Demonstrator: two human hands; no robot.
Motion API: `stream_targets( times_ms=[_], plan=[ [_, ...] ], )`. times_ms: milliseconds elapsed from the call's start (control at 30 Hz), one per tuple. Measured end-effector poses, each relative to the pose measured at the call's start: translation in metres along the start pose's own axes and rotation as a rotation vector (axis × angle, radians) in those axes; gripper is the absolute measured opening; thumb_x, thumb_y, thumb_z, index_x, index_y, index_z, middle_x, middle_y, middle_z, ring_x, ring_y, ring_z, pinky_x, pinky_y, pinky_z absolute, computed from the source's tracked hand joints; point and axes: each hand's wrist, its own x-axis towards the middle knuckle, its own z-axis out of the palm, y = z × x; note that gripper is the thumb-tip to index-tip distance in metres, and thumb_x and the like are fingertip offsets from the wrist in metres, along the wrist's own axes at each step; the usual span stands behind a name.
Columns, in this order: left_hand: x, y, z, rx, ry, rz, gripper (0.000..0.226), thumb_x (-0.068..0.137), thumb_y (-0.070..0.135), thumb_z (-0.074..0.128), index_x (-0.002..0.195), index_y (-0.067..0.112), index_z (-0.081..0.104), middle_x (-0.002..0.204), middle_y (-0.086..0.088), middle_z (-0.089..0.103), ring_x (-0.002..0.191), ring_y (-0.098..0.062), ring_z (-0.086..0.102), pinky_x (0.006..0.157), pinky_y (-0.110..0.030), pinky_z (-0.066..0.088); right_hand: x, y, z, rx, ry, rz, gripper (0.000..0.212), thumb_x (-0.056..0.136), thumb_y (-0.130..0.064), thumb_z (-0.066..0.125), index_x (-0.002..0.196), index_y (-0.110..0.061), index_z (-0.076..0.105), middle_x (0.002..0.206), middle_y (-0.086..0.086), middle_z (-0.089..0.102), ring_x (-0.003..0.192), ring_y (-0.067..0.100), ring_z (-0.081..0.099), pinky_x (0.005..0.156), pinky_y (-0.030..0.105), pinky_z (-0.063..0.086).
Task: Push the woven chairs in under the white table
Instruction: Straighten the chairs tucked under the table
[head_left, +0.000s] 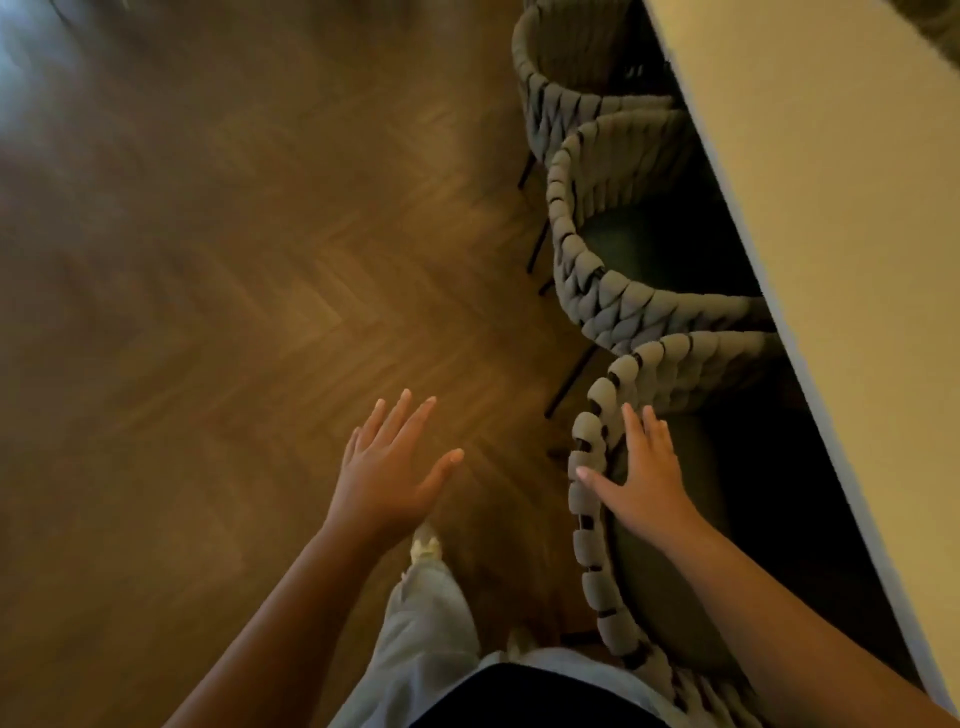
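Woven chairs: 3 grey-green rope-backed chairs are lined up along the left edge of the white table, their curved backs facing the floor side.
Nearest chair: its seat is seen partly under the table edge; its woven back rim curves from beside the right hand down toward the bottom of the view.
Middle chair: it is tucked close to the table, its dark seat partly covered by the tabletop, its back touching or just beside the nearest chair's back.
Far chair: it is seen at the top, also close against the table, just beside the middle chair.
Right hand: it is laid flat and open, fingers spread, on the inner side of the nearest chair's back rim, with the thumb resting over the rope weave; nothing is clamped.
Left hand: it is held open with fingers apart above the herringbone wood floor, touching nothing, well apart from the chairs.
Person: light trousers and a pale shoe are seen below the left hand.
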Motion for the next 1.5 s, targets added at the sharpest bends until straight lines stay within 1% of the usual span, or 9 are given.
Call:
stream_targets(
  times_ms=[200,333,467,633,767,1000,1267,1400,1500],
  plan=[
    [0.12,-0.014,-0.036,0.104,-0.134,0.233,0.073,0.087,0.068,0.03,0.151,0.037,0.013,0.161,0.006,0.006,0.148,-0.017,-0.002,0.12,-0.048,0.013,0.058,-0.033,-0.001,0.108,0.175,0.208,0.097,0.085,-0.057,0.059,0.154,-0.024,-0.003,0.161,0.005,-0.011,0.147,0.025,-0.011,0.119,0.051,0.008],
    [0.199,-0.01,-0.051,0.185,-0.157,0.421,0.082,0.081,0.077,0.019,0.151,0.034,0.019,0.16,0.002,0.014,0.148,-0.021,0.006,0.118,-0.05,0.019,0.081,-0.048,-0.004,0.218,0.275,0.327,0.097,0.085,-0.055,0.061,0.154,-0.023,-0.001,0.161,0.005,-0.008,0.148,0.026,-0.009,0.118,0.053,0.011],
    [0.278,0.021,-0.051,0.235,-0.199,0.584,0.085,0.08,0.077,0.016,0.151,0.032,0.021,0.16,0.0,0.016,0.148,-0.024,0.008,0.117,-0.05,0.021,0.105,-0.043,-0.011,0.268,0.316,0.464,0.098,0.085,-0.056,0.06,0.154,-0.023,-0.001,0.161,0.005,-0.008,0.148,0.027,-0.009,0.118,0.055,0.012],
    [0.363,0.079,-0.029,0.274,-0.26,0.739,0.081,0.082,0.078,0.015,0.151,0.036,0.016,0.161,0.003,0.01,0.149,-0.022,0.002,0.119,-0.049,0.013,0.144,-0.023,-0.018,0.31,0.35,0.622,0.098,0.085,-0.059,0.058,0.153,-0.024,-0.002,0.161,0.003,-0.01,0.148,0.025,-0.01,0.118,0.053,0.008],
    [0.408,0.125,-0.011,0.313,-0.307,0.87,0.08,0.082,0.076,0.013,0.152,0.035,0.015,0.161,0.002,0.008,0.149,-0.023,0.001,0.118,-0.049,0.01,0.169,-0.012,-0.021,0.313,0.372,0.721,0.1,0.084,-0.064,0.054,0.153,-0.024,-0.007,0.161,0.003,-0.012,0.148,0.025,-0.011,0.118,0.053,0.007],
    [0.479,0.172,0.016,0.431,-0.377,1.055,0.081,0.082,0.076,0.013,0.152,0.035,0.021,0.161,0.0,0.013,0.149,-0.026,0.006,0.118,-0.049,0.013,0.205,-0.012,-0.028,0.359,0.432,0.886,0.097,0.087,-0.06,0.053,0.153,-0.023,-0.008,0.161,0.003,-0.014,0.147,0.024,-0.013,0.119,0.05,0.005],
    [0.546,0.222,0.055,0.66,-0.586,1.264,0.09,0.073,0.079,0.003,0.152,0.038,0.005,0.162,0.001,0.0,0.149,-0.025,-0.003,0.118,-0.049,0.004,0.251,-0.009,-0.02,0.44,0.482,1.096,0.096,0.087,-0.058,0.055,0.154,-0.022,-0.005,0.161,0.005,-0.011,0.147,0.025,-0.012,0.119,0.05,0.003],
    [0.558,0.238,0.085,0.715,-0.639,1.312,0.078,0.087,0.075,0.023,0.152,0.038,0.002,0.162,-0.001,0.0,0.149,-0.028,-0.002,0.118,-0.054,0.007,0.275,-0.011,-0.018,0.455,0.495,1.169,0.096,0.088,-0.057,0.055,0.154,-0.02,-0.005,0.161,0.007,-0.011,0.147,0.026,-0.011,0.119,0.049,0.004],
    [0.552,0.242,0.106,0.748,-0.749,1.262,0.087,0.085,0.074,0.038,0.152,0.039,-0.005,0.162,-0.002,-0.005,0.148,-0.033,-0.003,0.115,-0.059,0.009,0.287,-0.014,-0.015,0.479,0.494,1.217,0.098,0.089,-0.053,0.056,0.153,-0.019,-0.01,0.161,0.007,-0.014,0.147,0.027,-0.013,0.119,0.048,0.003]
  ],
)
